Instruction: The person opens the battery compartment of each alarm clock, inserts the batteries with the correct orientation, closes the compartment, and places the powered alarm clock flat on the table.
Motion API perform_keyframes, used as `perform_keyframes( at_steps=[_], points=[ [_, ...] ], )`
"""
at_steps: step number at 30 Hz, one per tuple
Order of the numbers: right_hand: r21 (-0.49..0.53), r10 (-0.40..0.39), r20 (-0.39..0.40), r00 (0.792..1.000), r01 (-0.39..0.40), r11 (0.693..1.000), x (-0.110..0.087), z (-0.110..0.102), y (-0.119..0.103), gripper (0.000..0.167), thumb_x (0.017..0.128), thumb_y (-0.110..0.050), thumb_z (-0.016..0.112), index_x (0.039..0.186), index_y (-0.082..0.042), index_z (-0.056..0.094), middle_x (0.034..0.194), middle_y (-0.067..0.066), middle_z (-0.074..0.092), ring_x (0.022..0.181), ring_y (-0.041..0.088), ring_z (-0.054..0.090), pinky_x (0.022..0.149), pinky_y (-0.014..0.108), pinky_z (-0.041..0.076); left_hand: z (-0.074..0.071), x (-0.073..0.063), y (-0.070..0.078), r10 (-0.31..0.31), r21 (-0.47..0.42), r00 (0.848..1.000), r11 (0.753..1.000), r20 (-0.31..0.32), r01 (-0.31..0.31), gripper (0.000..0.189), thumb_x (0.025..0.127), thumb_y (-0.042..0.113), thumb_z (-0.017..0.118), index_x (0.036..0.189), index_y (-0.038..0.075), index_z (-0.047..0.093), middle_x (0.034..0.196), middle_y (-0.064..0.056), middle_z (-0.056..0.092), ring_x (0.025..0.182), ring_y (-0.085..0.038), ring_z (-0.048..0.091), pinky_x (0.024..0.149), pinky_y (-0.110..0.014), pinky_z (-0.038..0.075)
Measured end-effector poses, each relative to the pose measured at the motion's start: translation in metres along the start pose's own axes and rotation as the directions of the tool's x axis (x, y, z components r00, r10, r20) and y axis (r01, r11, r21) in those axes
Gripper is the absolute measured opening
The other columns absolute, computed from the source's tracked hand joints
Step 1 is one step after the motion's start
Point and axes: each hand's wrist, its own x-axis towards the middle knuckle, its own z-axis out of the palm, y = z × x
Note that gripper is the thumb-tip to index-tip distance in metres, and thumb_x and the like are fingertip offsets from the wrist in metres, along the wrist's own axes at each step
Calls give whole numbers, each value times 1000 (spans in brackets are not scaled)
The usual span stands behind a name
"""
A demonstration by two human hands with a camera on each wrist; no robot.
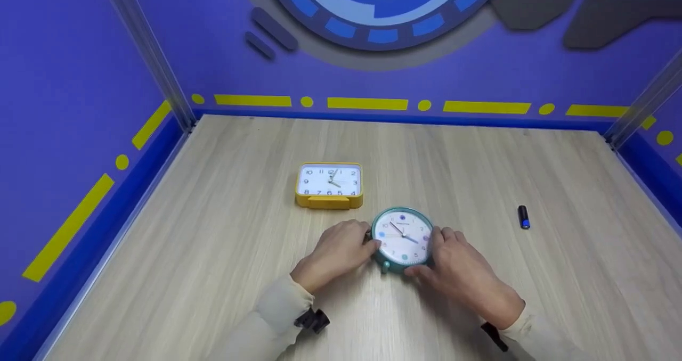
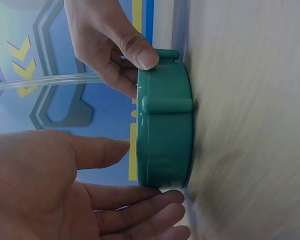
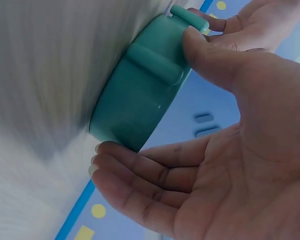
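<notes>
A round green alarm clock point(image 1: 403, 236) lies face up on the wooden table, its white dial showing in the head view. My left hand point(image 1: 341, 252) holds its left side, the thumb over the dial's edge and the fingers along the casing. On the opposite side, my right hand point(image 1: 461, 265) grips the casing, with its thumb at the lower rim. Both wrist views show the green casing point(image 2: 167, 135) and a peg-like foot point(image 3: 155, 64) on it. A yellow rectangular alarm clock point(image 1: 329, 201) stands just beyond my left hand, dial tilted upward.
To the right on the table point(image 1: 240, 153) lies a small black battery point(image 1: 524, 217) with a blue end. Blue printed panels point(image 1: 186, 41) with yellow marks border the back and sides. Metal posts point(image 1: 154, 57) stand at the rear corners.
</notes>
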Motion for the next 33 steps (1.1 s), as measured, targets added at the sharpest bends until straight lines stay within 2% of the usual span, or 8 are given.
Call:
perform_keyframes(
  at_steps=[4,9,12,15,20,25,33],
  points=[
    [51,21,44,999,-24,998,3,-2,3,85,90,-43,86,134,22,52,120,32,61,109,40,62,97,56,53,-1,1,-1,26,28,1000,999,-15,-25,10,99,10,69,106,3,72,92,-5,65,86,-19,59,77,-39,50],
    [126,28,76,997,-37,991,6,-6,10,77,89,-44,86,127,16,58,108,20,62,96,30,59,88,51,55,0,-1,-2,70,46,995,997,-77,-67,32,90,1,76,123,0,72,111,-11,74,104,-26,69,90,-43,55],
    [147,13,84,996,-25,989,7,-9,13,84,89,-47,86,131,19,56,110,22,62,98,31,60,88,52,55,2,-2,-2,78,48,989,996,-125,-72,38,86,6,85,121,1,73,111,-10,74,104,-24,69,89,-41,55],
    [160,-6,91,996,-9,987,8,-10,17,91,90,-48,85,137,22,51,118,29,62,106,36,62,91,55,54,3,-3,0,51,39,987,998,-153,-46,46,81,16,93,121,4,74,111,-6,73,103,-21,69,87,-40,55],
    [171,-24,98,995,7,985,10,-13,20,84,92,-45,83,136,21,53,121,30,63,107,36,63,92,55,55,5,-3,2,26,56,984,998,-175,-17,52,76,29,99,117,8,74,102,0,69,95,-18,66,81,-38,54],
    [158,-24,116,993,5,987,12,-14,21,83,94,-47,81,135,20,54,120,28,63,104,34,63,91,54,56,6,-2,2,27,64,985,998,-169,-17,51,76,29,99,116,7,74,98,1,67,91,-16,64,79,-36,53],
    [170,-12,157,987,-15,985,12,-17,25,98,91,-58,79,141,21,50,129,37,59,113,41,63,93,59,54,5,-2,4,83,112,979,992,-184,-63,44,82,15,93,121,5,74,111,-5,73,103,-19,68,87,-37,55]
  ],
)
